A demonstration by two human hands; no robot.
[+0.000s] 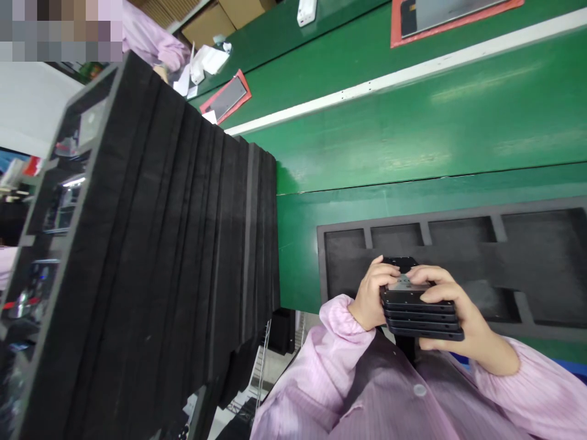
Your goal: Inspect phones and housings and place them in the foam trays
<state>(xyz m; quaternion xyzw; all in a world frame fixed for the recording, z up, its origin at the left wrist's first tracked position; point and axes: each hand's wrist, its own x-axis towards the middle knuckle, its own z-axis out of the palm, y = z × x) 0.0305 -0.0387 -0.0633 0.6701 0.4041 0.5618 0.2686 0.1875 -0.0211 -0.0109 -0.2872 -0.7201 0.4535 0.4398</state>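
Close to my body I hold a small stack of several flat black devices (pixel 422 315). My left hand (pixel 369 296) grips the stack's left end with curled fingers. My right hand (pixel 458 311) wraps around the right end, fingers lying over the top device. The stack hovers just above the near edge of a black foam tray (pixel 504 244) with empty rectangular pockets. Both arms wear pink striped sleeves.
A tall pile of black foam trays (pixel 151 263) stands at the left, its top tray holding parts. The green conveyor surface (pixel 413 134) with a white stripe runs behind. Red-framed panels (pixel 227 98) lie farther back, near another person's pink sleeve (pixel 151 40).
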